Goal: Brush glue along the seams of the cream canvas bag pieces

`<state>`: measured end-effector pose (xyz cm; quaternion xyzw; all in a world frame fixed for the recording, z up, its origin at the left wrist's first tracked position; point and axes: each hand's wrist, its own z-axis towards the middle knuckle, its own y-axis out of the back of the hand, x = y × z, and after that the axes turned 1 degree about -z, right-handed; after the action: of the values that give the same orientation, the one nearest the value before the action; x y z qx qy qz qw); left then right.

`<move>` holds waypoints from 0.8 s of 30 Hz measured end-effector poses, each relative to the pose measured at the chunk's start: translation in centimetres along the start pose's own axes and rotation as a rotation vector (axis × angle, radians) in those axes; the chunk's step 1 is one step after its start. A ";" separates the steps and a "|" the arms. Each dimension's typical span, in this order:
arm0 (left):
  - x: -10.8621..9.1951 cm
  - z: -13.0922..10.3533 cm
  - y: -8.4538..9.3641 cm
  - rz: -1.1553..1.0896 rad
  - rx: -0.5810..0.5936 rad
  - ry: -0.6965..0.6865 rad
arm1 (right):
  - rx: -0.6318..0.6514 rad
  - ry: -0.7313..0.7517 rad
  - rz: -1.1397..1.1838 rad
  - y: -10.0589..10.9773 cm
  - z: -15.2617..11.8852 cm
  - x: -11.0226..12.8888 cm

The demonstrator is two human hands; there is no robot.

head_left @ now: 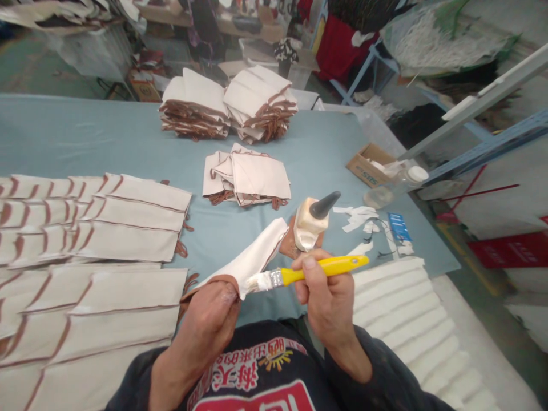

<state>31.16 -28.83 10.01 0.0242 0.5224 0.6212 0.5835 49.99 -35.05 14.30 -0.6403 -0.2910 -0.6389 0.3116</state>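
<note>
Your left hand point(210, 319) pinching a cream fabric piece point(253, 251) at the frame's centre, your right hand point(327, 302) gripping a yellow-handled paintbrush point(291, 276), bristles point(257, 282) at the fabric's edge, blue-green table point(85, 134) beneath.

a right hand point(327, 299) holds a yellow-handled brush point(340, 265), bristles point(259, 281) at the edge of a white, brown-trimmed fabric piece point(254, 251) pinched in the left hand point(212, 311). beyond stands a cream container point(307, 224) with a dark cone point(324, 206); similar pieces point(132, 231) overlap at left and sit stacked on the blue counter point(103, 134).
</note>
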 end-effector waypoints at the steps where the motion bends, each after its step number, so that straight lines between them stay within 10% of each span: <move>1: 0.0 0.0 0.0 0.033 -0.007 -0.022 | -0.027 0.011 -0.014 0.2 0.2 0.0; 13: 0.3 0.2 -1.0 0.044 -0.026 -0.018 | -0.037 -0.035 -0.064 0.7 1.0 0.0; 20: 0.2 0.9 0.0 -0.628 0.043 0.790 | -0.153 0.031 0.037 2.3 1.4 0.3; 24: 0.3 2.5 1.0 -1.017 0.091 0.968 | -0.048 0.129 0.094 1.4 0.5 1.0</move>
<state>31.94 -26.89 11.65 -0.4779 0.6955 0.1898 0.5018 51.41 -35.55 15.22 -0.6181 -0.2246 -0.6704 0.3436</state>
